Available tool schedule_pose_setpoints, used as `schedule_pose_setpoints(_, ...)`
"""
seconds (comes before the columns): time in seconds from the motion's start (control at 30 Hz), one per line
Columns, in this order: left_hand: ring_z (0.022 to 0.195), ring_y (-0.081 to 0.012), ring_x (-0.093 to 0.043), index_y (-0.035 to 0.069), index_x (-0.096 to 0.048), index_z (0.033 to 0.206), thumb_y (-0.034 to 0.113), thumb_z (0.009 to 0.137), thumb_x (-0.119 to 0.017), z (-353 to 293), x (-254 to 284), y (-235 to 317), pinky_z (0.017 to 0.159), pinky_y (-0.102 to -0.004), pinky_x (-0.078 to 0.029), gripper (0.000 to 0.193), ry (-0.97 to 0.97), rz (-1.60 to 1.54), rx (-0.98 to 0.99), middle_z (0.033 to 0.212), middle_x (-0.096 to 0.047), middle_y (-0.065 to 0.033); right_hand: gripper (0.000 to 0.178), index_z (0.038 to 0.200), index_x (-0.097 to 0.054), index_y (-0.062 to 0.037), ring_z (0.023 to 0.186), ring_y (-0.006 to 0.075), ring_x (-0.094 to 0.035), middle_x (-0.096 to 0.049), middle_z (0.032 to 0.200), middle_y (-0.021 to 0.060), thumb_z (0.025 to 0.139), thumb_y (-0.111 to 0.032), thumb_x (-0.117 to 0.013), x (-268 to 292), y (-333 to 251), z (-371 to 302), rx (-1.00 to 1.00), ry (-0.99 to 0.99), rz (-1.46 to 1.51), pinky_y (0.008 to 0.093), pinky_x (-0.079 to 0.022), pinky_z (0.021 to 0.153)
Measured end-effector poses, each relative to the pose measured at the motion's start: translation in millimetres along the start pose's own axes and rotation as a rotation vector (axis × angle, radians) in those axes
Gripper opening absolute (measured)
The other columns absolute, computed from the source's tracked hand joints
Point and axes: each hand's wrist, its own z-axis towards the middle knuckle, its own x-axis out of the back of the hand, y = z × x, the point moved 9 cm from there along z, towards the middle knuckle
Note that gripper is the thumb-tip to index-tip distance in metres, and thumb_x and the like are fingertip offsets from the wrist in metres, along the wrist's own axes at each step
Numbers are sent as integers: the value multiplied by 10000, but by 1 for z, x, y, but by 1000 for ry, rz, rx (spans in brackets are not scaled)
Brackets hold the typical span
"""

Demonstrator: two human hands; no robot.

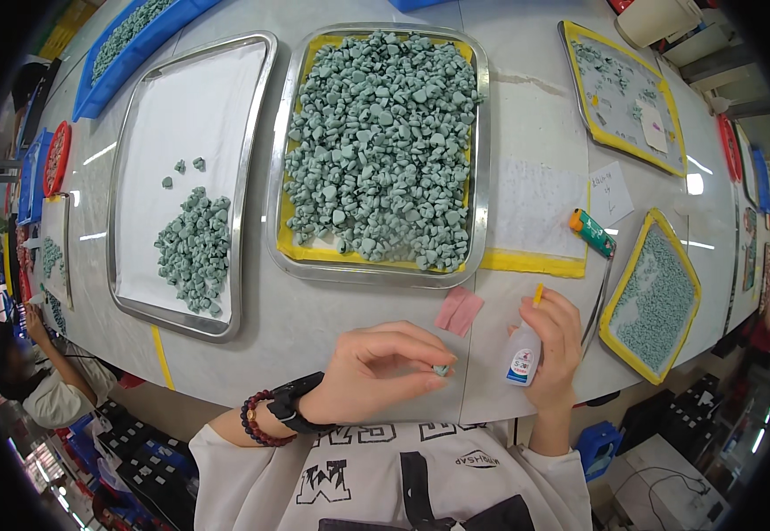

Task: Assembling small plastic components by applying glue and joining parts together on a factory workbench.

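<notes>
My left hand (pixel 376 370) pinches a small grey-green piece (pixel 440 370) between thumb and fingertips, in front of my body at the table's near edge. To its right, my right hand (pixel 555 350) is wrapped round a small white squeeze bottle (pixel 523 356) with a printed label, tilted. A narrow yellow tip (pixel 539 295) pokes up by the fingers of that hand; whether it is joined to the bottle is hidden. Beyond my hands lies a metal tray (pixel 482 199) heaped with similar green pieces (pixel 376 150). A pink cloth scrap (pixel 460 311) rests between that tray and my hands.
At left, a white-lined metal tray (pixel 192 115) carries a smaller pile of green pieces (pixel 195 252). Two yellow-edged trays (pixel 685 150) stand at right, near a green-and-orange tube (pixel 593 232) and a paper slip (pixel 610 190). A blue bin (pixel 93 93) sits far left. Another person (pixel 57 385) works at left.
</notes>
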Motion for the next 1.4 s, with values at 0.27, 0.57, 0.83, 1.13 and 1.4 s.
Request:
schedule_pose_setpoints(0.27,902,-217,-637,-26,-669,884,-147,739,-639,-2,0,1,793,-314,-527,191,-11,130,-75,976,-638,-149,371,1024,-589,-44,938,315,-585,-599,960,118,673,-2,-701,-3,-3,2,12,10,-18,382,-471,786)
schedule_pose_setpoints(0.57,839,-193,-621,-28,-644,870,-133,745,-622,-33,51,83,733,-278,-496,164,306,713,-452,954,-641,-133,327,1104,-464,-35,886,305,-578,-586,958,156,819,-70,-622,20,-1,-24,20,223,205,404,-471,776)
schedule_pose_setpoints(0.83,896,-177,-592,-6,-640,1032,-71,798,-607,-33,160,167,758,-247,-469,245,693,1392,-529,1060,-619,-129,318,1113,-448,-31,828,268,-566,-580,926,154,841,-103,-596,24,-5,-19,-3,209,271,385,-460,754)
schedule_pose_setpoints(1.13,930,-281,-589,91,-608,1104,36,773,-658,22,63,163,768,-347,-484,339,423,1461,-477,1131,-564,-128,335,1085,-464,-31,790,244,-547,-584,904,142,835,-189,-621,30,0,-25,-7,271,294,366,-448,736)
schedule_pose_setpoints(1.4,830,-322,-576,33,-581,1000,27,744,-663,53,69,116,700,-379,-480,269,336,1441,-396,977,-527,-127,332,1061,-476,-30,776,238,-542,-582,884,135,844,-240,-614,34,1,-28,-26,304,295,363,-443,731)
